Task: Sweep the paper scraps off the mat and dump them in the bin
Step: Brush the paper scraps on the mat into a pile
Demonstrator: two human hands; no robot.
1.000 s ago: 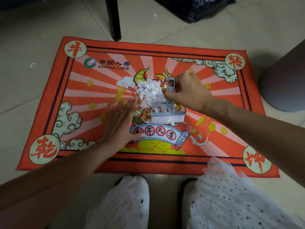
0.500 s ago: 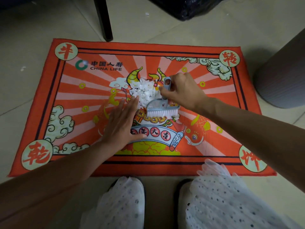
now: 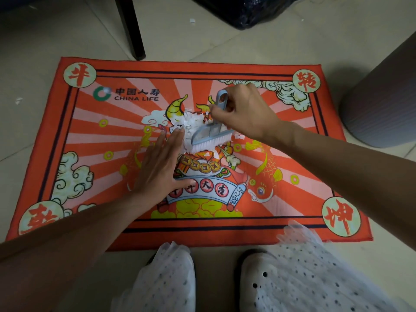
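Note:
An orange printed mat [image 3: 90,136] lies on the tiled floor. A heap of white paper scraps [image 3: 191,122] sits near its middle. My right hand [image 3: 243,111] grips the handle of a small grey-blue brush [image 3: 209,136], whose white bristles press against the near right side of the heap. My left hand [image 3: 162,163] lies flat on the mat with straight fingers, its fingertips touching the left edge of the scraps. A few loose scraps lie to the right of the brush.
A grey ribbed bin [image 3: 382,97] stands on the floor right of the mat. A black chair leg [image 3: 132,30] and a black plastic bag [image 3: 245,10] are beyond the mat's far edge. My two white shoes [image 3: 171,278] are at the near edge.
The brush has swept away from me into the scrap heap and tilted, and my left hand has slid forward beside it. The heap is more bunched between hand and brush.

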